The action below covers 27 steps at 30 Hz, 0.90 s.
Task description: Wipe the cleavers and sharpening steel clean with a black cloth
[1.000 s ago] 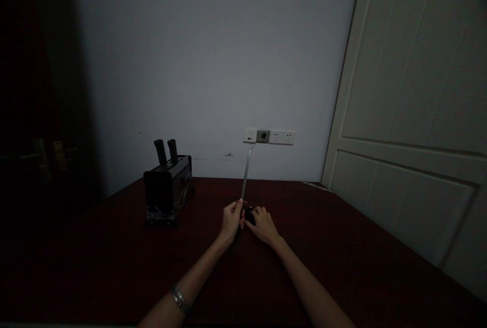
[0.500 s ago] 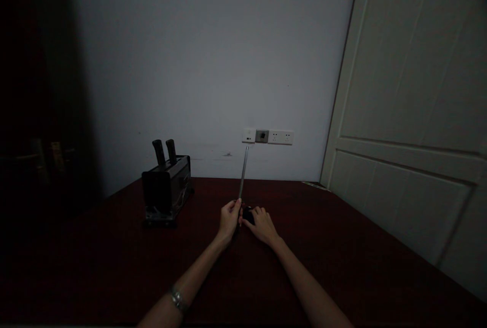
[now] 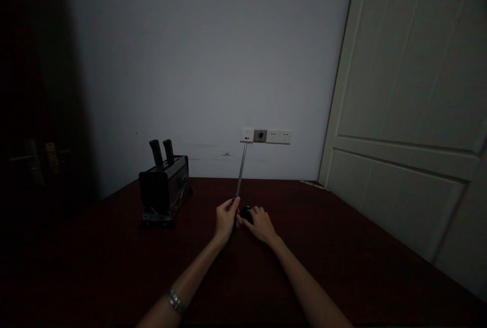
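Observation:
My left hand [image 3: 226, 219] is closed around the near end of a long, thin, silvery metal piece [image 3: 241, 171], a blade or rod seen nearly edge-on. It slants up and away toward the wall; its handle is hidden in my fingers. Just to the right, my right hand [image 3: 262, 224] is closed over a small black rounded object [image 3: 247, 214] on the table. My fingers cover much of that object, and its kind is not clear. The two hands are almost touching. A black knife block [image 3: 163, 191] with two dark handles [image 3: 162, 152] sticking up stands to the left.
The dark red table [image 3: 323, 237] reaches back to a pale wall [image 3: 213, 64]. White sockets [image 3: 279, 137] and a grey switch plate [image 3: 260, 136] are set low in the wall. A pale panelled door [image 3: 403, 130] rises on the right. The light is dim.
My left hand and the metal piece have shifted slightly left. The right hand stays on the black object. The whole view has moved a little.

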Each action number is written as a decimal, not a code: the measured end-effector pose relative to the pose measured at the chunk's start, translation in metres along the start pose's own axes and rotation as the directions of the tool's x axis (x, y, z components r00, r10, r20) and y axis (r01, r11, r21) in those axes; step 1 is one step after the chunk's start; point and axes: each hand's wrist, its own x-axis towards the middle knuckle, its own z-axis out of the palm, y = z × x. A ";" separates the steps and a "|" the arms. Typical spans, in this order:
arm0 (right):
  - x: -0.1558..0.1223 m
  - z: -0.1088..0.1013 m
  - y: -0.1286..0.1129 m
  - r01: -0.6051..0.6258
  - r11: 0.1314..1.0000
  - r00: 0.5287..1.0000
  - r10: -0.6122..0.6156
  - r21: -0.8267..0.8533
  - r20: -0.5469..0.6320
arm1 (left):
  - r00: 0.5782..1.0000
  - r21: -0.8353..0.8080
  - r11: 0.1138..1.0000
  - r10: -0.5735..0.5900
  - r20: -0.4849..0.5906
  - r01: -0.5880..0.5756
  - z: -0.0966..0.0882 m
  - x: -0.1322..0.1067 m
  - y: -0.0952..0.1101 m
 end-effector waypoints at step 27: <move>0.001 -0.001 -0.001 -0.010 1.000 0.999 0.011 -0.011 0.038 | 0.975 -0.291 0.931 -0.196 0.106 0.219 0.001 -0.001 0.004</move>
